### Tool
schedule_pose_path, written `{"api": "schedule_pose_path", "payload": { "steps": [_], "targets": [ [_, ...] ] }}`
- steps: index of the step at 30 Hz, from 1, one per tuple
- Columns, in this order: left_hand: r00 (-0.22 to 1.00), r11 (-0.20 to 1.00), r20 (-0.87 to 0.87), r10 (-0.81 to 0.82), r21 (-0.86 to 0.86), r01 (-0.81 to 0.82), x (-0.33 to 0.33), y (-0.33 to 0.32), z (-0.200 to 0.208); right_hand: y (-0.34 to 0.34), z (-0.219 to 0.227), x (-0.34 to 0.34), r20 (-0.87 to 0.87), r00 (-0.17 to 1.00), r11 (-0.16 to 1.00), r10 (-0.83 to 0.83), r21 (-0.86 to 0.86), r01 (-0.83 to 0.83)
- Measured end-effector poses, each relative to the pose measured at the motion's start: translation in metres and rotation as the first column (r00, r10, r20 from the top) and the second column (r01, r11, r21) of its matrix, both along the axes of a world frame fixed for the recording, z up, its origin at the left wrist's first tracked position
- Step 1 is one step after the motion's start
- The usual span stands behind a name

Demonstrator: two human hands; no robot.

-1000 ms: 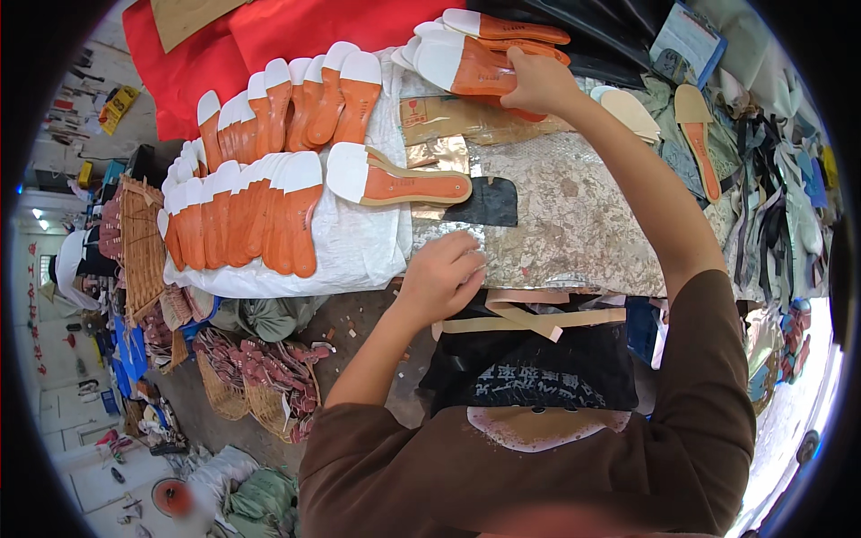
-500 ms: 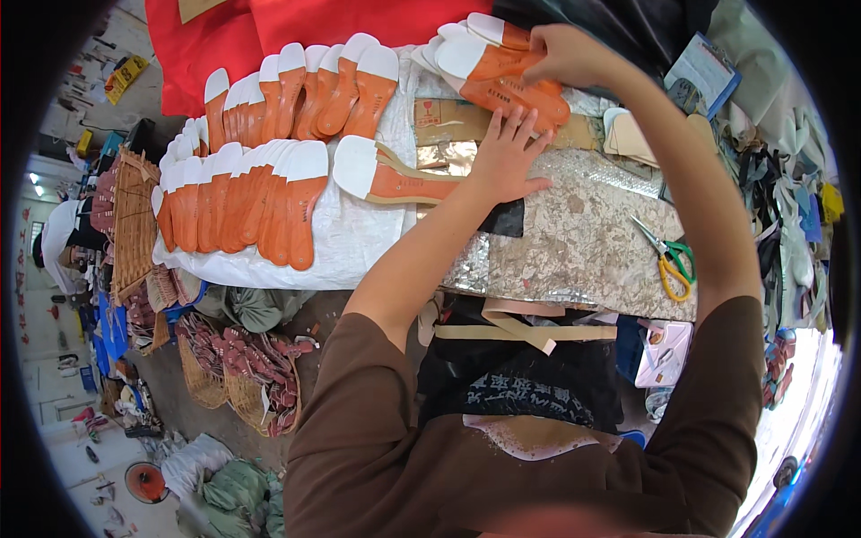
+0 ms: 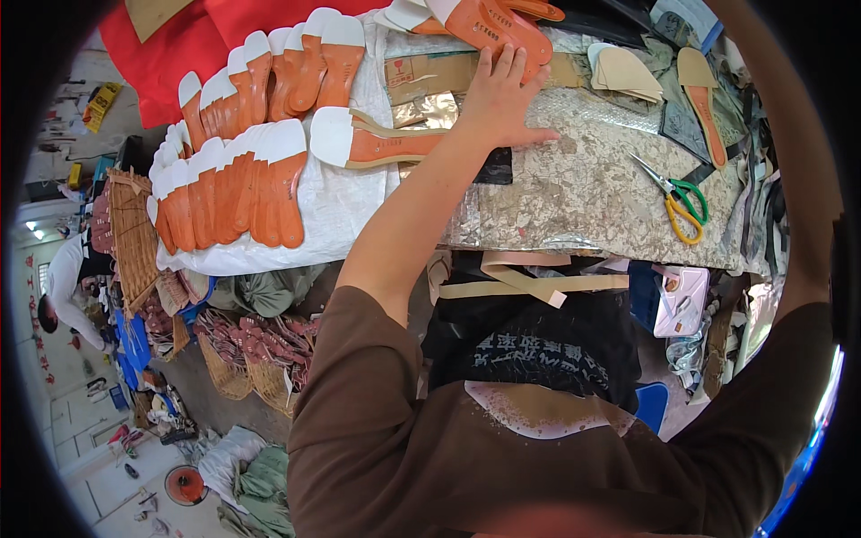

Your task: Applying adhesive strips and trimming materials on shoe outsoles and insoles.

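My left hand [image 3: 504,100] lies with its fingers stretched against the near end of a pile of orange insoles with white toe ends [image 3: 489,25] at the top of the view. My right forearm [image 3: 794,108] reaches up along the right side, and its hand is out of view. A single insole with a tan rim [image 3: 377,143] lies left of my left wrist, partly under the forearm. Scissors with green and yellow handles [image 3: 673,199] lie on the worn table [image 3: 574,193]. One more orange insole with a beige toe [image 3: 704,103] rests at the table's right.
Two rows of overlapping orange insoles [image 3: 235,193] spread over a white sheet [image 3: 345,211] at left. Pale toe-shaped pieces [image 3: 625,73] sit at the table's far side. Beige strips [image 3: 529,285] hang at the near edge. Baskets of reddish pieces [image 3: 256,359] stand lower left.
My right hand has left the insole pile and gone out of view at the upper right. My left hand remains at the pile. The whole view has shifted, uncovering the insole at right.
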State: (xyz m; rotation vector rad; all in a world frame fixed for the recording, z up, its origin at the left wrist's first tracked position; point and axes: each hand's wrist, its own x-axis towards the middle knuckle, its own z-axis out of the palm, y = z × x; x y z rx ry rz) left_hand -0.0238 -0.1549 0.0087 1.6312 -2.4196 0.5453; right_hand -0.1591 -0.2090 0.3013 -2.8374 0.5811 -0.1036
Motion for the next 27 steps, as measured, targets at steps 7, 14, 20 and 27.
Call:
{"api": "schedule_pose_path", "payload": {
  "steps": [7, 14, 20, 27],
  "targets": [
    [0.997, 0.999, 0.070, 0.013, -0.039, -0.011, -0.012, 0.006, 0.009, 0.034, 0.005, -0.010, -0.227, 0.822, 0.852, -0.522, -0.082, 0.518],
    [0.999, 1.000, 0.025, -0.025, 0.012, 0.024, -0.004, 0.001, 0.006, 0.016, -0.130, -0.036, 0.320, 0.909, 0.903, -0.267, -0.245, 0.352],
    [0.996, 0.996, 0.014, -0.087, 0.021, 0.086, -0.007, -0.003, 0.007, 0.031, -0.179, -0.036, 0.450, 0.789, 0.895, -0.418, 0.059, 0.441],
    [0.994, 0.994, 0.000, -0.107, 0.011, 0.107, -0.003, -0.001, 0.009, 0.042, -0.180, -0.033, 0.434, 0.738, 0.853, -0.516, 0.182, 0.489]
  ]
}}
